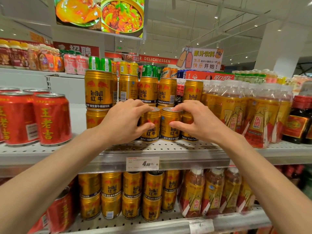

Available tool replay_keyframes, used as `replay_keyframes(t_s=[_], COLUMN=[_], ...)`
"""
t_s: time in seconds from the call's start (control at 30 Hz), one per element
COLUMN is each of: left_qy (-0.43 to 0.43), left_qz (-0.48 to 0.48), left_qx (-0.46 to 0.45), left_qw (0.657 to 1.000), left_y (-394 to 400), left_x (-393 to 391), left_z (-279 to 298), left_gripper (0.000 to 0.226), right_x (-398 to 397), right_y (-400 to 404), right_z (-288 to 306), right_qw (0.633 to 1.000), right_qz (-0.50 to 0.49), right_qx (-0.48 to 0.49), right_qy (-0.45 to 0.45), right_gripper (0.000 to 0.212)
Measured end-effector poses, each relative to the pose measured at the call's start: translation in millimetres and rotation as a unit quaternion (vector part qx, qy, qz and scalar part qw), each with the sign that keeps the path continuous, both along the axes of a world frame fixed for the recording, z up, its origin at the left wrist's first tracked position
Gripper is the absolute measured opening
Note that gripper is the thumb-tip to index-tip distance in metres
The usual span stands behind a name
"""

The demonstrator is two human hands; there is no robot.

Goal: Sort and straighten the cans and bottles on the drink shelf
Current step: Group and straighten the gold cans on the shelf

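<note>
**Mia:** What is this place?

**Ben:** A shop. The ceiling is white with small lights. A big food picture (99,14) hangs up high. Far back there is a red sign (157,59) that says DELICATESSEN, and a white pillar (285,48) stands on the right.

**Mia:** What is the shelf like?

**Ben:** The shelf (162,146) is grey metal with lots of tiny holes. A price tag (142,163) sits on its front edge. Another shelf (152,222) runs below, full of gold cans and bottles.

**Mia:** Where are the hands?

**Ben:** The left hand (125,122) holds the left gold can (152,125). Its fingers (141,107) curl over the top and its thumb presses the front. The right hand (194,120) holds the right gold can (170,127) the same way, pinching it between curled fingers and thumb.

**Mia:** Where do those cans stand?

**Ben:** Upright, side by side, near the front of the shelf in the middle. More gold cans (98,89) are stacked behind and to the left.

**Mia:** What else is there?

**Ben:** Red cans (52,119) stand on the left. Yellow bottles (260,115) stand on the right, with dark bottles (298,119) beside them.
</note>
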State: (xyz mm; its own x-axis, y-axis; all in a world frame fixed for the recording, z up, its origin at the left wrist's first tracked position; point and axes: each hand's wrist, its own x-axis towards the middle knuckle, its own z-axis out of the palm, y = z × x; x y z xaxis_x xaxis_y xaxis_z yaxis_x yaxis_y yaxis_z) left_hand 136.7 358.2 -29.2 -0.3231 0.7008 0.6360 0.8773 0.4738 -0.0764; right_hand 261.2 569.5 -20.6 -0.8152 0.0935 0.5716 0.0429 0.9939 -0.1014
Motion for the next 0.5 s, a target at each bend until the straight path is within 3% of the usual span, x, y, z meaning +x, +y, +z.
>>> replay_keyframes(t_s=[0.1, 0.37, 0.5], left_qy=[0.006, 0.004, 0.005], left_qz=[0.003, -0.006, -0.009], left_qx=[-0.001, -0.003, 0.015], left_qw=[1.000, 1.000, 1.000], left_y=[1, 2, 0], left_x=[-1, -4, -2], left_z=[-1, -5, -9], left_gripper=[0.061, 0.058, 0.061], right_x=[4, 0, 6], right_y=[5, 3, -3], right_z=[-9, -26, -29], right_qw=[1.000, 0.998, 0.995], right_qz=[-0.018, -0.015, -0.025], right_qx=[-0.006, -0.041, -0.087], right_qy=[-0.003, 0.050, 0.032], right_gripper=[0.063, 0.059, 0.075])
